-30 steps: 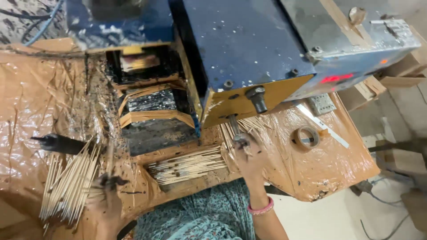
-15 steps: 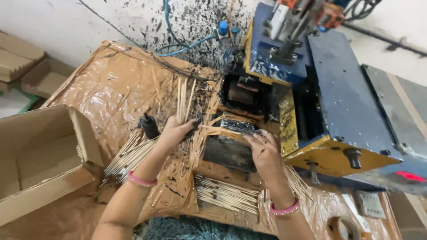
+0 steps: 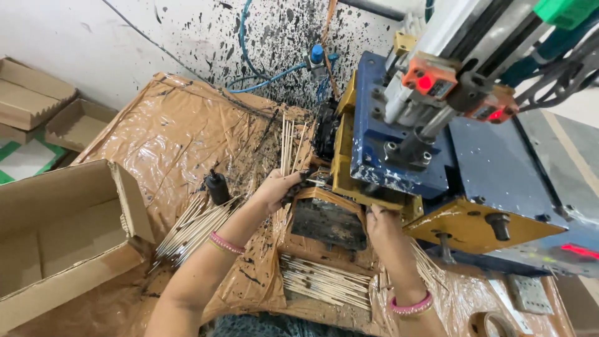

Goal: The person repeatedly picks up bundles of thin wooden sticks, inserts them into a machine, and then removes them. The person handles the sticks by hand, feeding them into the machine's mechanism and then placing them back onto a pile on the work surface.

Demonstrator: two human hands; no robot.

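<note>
While the left hand [image 3: 277, 187] grips a fanned bundle of thin pale sticks [image 3: 288, 146] (ink-smudged fingers closed), they stand nearly upright. Right hand [image 3: 382, 226] touches the blue-and-yellow machine [image 3: 399, 156]; its grip cannot be told.

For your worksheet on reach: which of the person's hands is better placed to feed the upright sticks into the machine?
Probably the left hand: it already grips the upright sticks beside the machine opening. The right hand rests at the machine's yellow edge, holding no sticks.
</note>
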